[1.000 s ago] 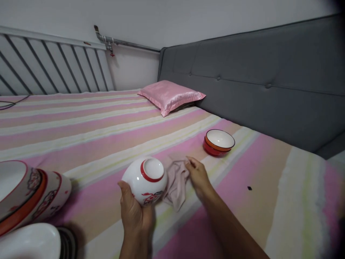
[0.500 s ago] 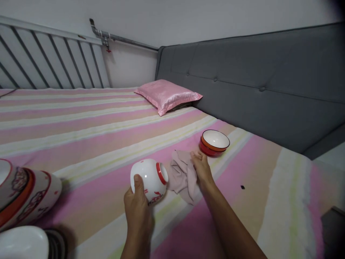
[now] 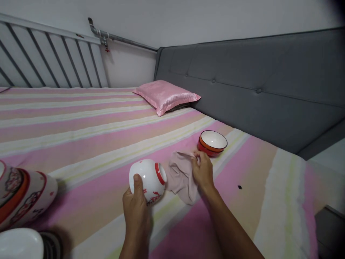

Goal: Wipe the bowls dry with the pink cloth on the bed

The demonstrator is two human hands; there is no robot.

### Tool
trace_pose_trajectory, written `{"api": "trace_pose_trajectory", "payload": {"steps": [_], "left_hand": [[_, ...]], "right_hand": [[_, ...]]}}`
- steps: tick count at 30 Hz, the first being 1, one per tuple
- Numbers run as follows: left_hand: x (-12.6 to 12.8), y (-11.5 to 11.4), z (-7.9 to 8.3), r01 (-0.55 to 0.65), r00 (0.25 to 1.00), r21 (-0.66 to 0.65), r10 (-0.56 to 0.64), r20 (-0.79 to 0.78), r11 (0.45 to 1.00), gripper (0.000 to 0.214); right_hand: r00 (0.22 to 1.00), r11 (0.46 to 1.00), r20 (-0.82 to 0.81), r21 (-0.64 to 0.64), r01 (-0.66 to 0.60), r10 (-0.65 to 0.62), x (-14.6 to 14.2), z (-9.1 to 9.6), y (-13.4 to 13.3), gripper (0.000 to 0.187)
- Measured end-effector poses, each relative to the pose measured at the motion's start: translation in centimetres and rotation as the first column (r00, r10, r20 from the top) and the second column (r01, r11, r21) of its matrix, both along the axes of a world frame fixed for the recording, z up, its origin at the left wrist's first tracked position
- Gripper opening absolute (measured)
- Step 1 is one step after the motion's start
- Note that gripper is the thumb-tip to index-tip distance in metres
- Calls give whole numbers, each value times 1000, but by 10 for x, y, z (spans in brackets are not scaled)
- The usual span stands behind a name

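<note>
My left hand (image 3: 137,203) grips a white bowl (image 3: 144,180) with a red foot ring and red patterns, tilted on its side with its base facing right. The thumb lies on the outer wall, and the other fingers are hidden behind the bowl. To its right, my right hand (image 3: 202,171) pinches the upper right edge of a crumpled beige-pink cloth (image 3: 181,176) that lies on the bed. Just behind that hand stand two stacked bowls (image 3: 212,142), white inside, with orange and red outsides.
Several patterned bowls (image 3: 32,198) lean nested at the left edge. A white dish (image 3: 20,244) sits in front of them. A pink pillow (image 3: 167,95) rests by the grey headboard (image 3: 242,72). A small dark chip (image 3: 239,187) lies on the striped sheet (image 3: 88,154).
My right hand's fingers have closed on the cloth's edge and lifted it slightly. The left hand keeps its hold on the bowl. The view has shifted a little.
</note>
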State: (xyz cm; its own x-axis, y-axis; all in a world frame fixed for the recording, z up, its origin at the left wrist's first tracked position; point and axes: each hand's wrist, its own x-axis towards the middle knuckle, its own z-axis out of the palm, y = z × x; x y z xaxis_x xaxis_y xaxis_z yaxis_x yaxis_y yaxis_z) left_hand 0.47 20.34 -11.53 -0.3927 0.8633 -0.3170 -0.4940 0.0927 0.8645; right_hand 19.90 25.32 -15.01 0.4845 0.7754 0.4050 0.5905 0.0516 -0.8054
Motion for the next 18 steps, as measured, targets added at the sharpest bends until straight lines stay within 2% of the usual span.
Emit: {"api": "trace_pose_trajectory", "payload": {"steps": [2, 3, 5, 8, 10, 12, 15, 18], "left_hand": [[0, 0, 1, 3, 1000, -12, -3, -13, 1000, 71], [0, 0, 2, 3, 1000, -20, -3, -20, 1000, 72], [1, -1, 4, 3, 999, -35, -5, -36, 999, 71], [1, -2, 6, 16, 997, -44, -19, -71, 999, 70], [0, -4, 5, 37, 990, -48, -44, -138, 998, 69], [0, -5, 4, 54, 976, -50, -63, -210, 997, 66], [2, -7, 3, 44, 964, -21, -48, -262, 999, 63], [4, -7, 1, 41, 963, 11, -36, -269, 999, 62]], "right_hand": [[956, 994, -286, 99, -36, 62, -1, 11, -2, 16], [888, 992, -448, 119, -51, 99, -2, 18, -4, 20], [684, 986, -711, 127, -105, 164, -4, 33, -10, 26], [352, 939, -909, 101, -329, 221, -5, 56, -22, 23], [236, 877, -945, 94, -472, 228, -5, 68, -28, 25], [225, 877, -935, 145, -459, 272, -4, 75, -33, 29], [315, 923, -884, 261, -282, 347, -3, 79, -37, 33], [389, 916, -833, 320, -242, 393, -7, 79, -42, 36]]}}
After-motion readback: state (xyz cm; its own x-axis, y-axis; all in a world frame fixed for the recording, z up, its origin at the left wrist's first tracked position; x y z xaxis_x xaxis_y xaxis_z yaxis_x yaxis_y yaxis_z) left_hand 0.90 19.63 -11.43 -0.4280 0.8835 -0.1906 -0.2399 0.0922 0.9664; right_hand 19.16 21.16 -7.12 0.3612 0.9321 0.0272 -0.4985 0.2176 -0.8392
